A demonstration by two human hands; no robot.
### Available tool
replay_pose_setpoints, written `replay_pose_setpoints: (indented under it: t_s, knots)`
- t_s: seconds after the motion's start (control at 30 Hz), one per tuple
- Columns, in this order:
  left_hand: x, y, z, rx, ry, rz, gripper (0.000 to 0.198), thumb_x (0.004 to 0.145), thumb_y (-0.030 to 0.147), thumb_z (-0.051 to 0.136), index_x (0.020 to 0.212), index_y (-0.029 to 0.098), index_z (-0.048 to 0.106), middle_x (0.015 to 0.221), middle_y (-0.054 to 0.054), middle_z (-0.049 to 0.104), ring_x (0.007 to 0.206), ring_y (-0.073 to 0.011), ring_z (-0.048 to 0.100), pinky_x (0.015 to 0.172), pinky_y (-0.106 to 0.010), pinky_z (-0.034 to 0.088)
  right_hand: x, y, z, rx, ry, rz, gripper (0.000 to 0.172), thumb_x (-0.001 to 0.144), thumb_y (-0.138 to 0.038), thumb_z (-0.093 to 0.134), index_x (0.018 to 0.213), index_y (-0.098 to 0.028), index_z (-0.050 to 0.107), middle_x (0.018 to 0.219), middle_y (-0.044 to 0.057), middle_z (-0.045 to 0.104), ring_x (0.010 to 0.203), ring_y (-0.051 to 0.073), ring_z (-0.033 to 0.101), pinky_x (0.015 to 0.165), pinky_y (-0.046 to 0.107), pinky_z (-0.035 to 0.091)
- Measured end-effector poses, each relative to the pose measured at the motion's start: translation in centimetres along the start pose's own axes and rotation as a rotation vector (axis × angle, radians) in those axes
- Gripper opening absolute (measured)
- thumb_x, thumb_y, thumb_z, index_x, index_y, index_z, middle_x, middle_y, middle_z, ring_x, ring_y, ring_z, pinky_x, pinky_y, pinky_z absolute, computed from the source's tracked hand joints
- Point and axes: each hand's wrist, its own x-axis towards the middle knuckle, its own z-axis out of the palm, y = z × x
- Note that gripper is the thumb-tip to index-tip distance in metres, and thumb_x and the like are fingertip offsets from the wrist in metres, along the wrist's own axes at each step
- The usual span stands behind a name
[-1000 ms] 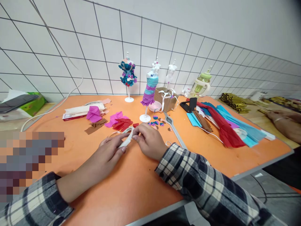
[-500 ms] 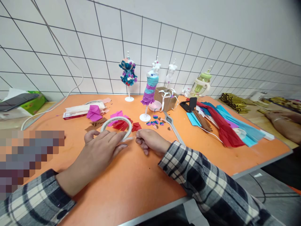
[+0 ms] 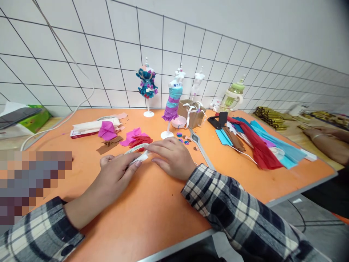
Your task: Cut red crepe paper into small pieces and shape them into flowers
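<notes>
Over the orange table, my left hand (image 3: 113, 178) is closed on a white roll of tape (image 3: 142, 157), thumb on its near side. The roll is tilted nearly edge-on. My right hand (image 3: 174, 158) is at the roll's right end, its fingers on the upper edge and its thumb below. Whether a loose strip of tape lies between those fingers is too small to tell. Just beyond the roll lie red paper scraps (image 3: 140, 141) and pink paper (image 3: 133, 135). A small dress form (image 3: 174, 98) wrapped in blue and purple paper stands behind my right hand.
Two more dress forms, one with blue ruffles (image 3: 147, 83) and one white (image 3: 197, 82), stand at the back. Tweezers (image 3: 200, 145), a cardboard box (image 3: 193, 114), a bottle (image 3: 231, 96) and coloured crepe paper (image 3: 261, 145) are rightward. A person's arm (image 3: 327, 142) rests far right.
The roll has tilted from showing its full ring to nearly edge-on. My right hand has moved left onto it, its fingers loosening from a pinch on a clear strip.
</notes>
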Motion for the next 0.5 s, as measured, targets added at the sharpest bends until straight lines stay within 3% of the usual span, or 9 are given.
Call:
replay_pose_setpoints:
  t_s: [0.13,0.27,0.4,0.5]
  knots:
    - [-0.2,0.1,0.2,-0.023,-0.029,0.020,0.043,0.100,0.050,0.038,0.121,0.027,0.067,0.089,-0.004,0.078,0.075,-0.0258,0.064,0.085,-0.046,0.035,-0.2,-0.4,0.2,-0.092,0.019,0.044,0.024,0.100,-0.036,0.055,0.105,-0.030,0.078,0.101,0.002,0.078,0.084,0.021,0.054,0.082,0.039,0.042]
    - [-0.2,0.0,-0.6,0.162,0.053,0.159,0.033,0.099,0.035,0.042,0.119,0.029,0.068,0.090,-0.006,0.077,0.087,-0.0290,0.066,0.098,-0.054,0.030,0.1,-1.0,0.1,0.016,-0.028,0.140,0.018,0.093,-0.029,0.062,0.090,-0.024,0.079,0.088,0.005,0.077,0.082,0.021,0.055,0.082,0.038,0.041]
    - [-0.1,-0.1,-1.5,0.381,0.088,0.299,0.041,0.101,0.021,0.035,0.124,0.033,0.066,0.077,-0.002,0.070,0.087,-0.0285,0.065,0.100,-0.054,0.027,0.6,-1.4,0.4,0.583,-0.135,0.550,0.011,0.082,-0.019,0.064,0.074,-0.018,0.072,0.075,0.002,0.070,0.070,0.015,0.056,0.071,0.030,0.043]
    - [-0.1,0.0,-1.6,0.351,0.070,0.352,0.034,0.100,0.033,0.043,0.124,0.030,0.067,0.076,-0.003,0.069,0.083,-0.0290,0.064,0.094,-0.051,0.031,0.6,-1.3,0.7,1.069,-0.222,0.805,0.009,0.078,-0.020,0.063,0.071,-0.016,0.066,0.067,-0.001,0.062,0.059,0.010,0.049,0.057,0.023,0.038]
